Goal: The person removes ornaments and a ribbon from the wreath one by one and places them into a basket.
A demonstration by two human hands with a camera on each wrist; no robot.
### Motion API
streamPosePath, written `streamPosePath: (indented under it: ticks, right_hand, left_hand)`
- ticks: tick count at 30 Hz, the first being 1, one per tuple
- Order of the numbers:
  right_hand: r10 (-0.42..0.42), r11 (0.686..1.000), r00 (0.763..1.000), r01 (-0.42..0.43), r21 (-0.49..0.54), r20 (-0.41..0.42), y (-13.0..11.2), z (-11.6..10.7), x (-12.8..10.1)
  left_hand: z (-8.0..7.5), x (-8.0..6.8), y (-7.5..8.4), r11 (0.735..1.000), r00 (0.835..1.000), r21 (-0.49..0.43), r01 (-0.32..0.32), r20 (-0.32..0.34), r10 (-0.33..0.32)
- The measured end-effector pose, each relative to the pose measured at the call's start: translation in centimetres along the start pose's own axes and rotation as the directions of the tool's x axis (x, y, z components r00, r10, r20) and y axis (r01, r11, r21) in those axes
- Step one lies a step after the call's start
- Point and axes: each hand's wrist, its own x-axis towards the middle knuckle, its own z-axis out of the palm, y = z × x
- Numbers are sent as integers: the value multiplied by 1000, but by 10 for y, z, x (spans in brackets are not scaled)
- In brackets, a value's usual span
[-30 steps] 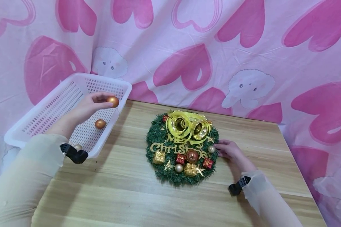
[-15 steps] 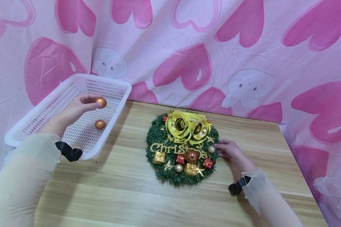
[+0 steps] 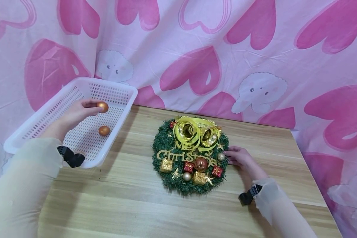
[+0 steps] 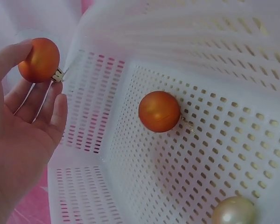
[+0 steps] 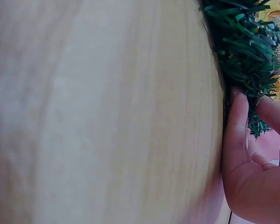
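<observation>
Just now, the left hand (image 3: 77, 111) has drawn a shiny orange ball (image 3: 102, 107) away from the right wall of the white basket (image 3: 113, 92) and towards its middle. We judge that this brings the ball well within the basket's outline, though it is not yet let go: thumb and fingers are closed on it in a pinch, the remaining fingers loosely bent. Whether it sits above or below the level of the basket's rim, we cannot tell. A gold cap (image 4: 57, 74) juts from the held ball.

Inside the basket, which is rectangular with slotted walls, we find a second orange ball (image 3: 104, 130) lying on the perforated floor, apart from the held one. A pearly pale ball (image 4: 234, 213) also lies in the basket, cut off at the bottom of the left wrist view.

To the right of the basket, well apart from it on the wood-grain surface (image 3: 131, 198), lies a green wreath (image 3: 165, 143) trimmed with gold bells (image 3: 185, 131). The right hand (image 3: 244, 159) has stayed at the side farthest from the basket, its thumb and fingers bent round the wreath's edge, fingertips partly hidden in the greenery.
</observation>
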Motion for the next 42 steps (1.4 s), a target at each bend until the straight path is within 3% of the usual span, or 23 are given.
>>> streamPosePath:
  ticks: [10, 18, 25, 33, 42]
  right_hand:
    - [-15, 1000, 1000, 15, 10, -7, 1, 0, -1]
    - [-22, 1000, 1000, 22, 6, 4, 0, 3, -1]
    - [-13, 1000, 1000, 13, -11, 3, -2, 3, -1]
    - [-11, 1000, 1000, 11, -8, 4, -3, 2, -3]
    - [-24, 1000, 1000, 24, -3, -1, -2, 0, -4]
  left_hand:
    - [-11, 0, 3, 999, 999, 2, 38, -32, -38]
    - [-13, 1, -11, 994, 992, 59, 95, 82, -99]
    - [-15, -1, -15, 994, 991, 63, 91, 91, -97]
    - [-14, 0, -17, 987, 989, 137, 79, 114, -95]
    - [-13, 1, -8, 995, 991, 72, 76, 106, -83]
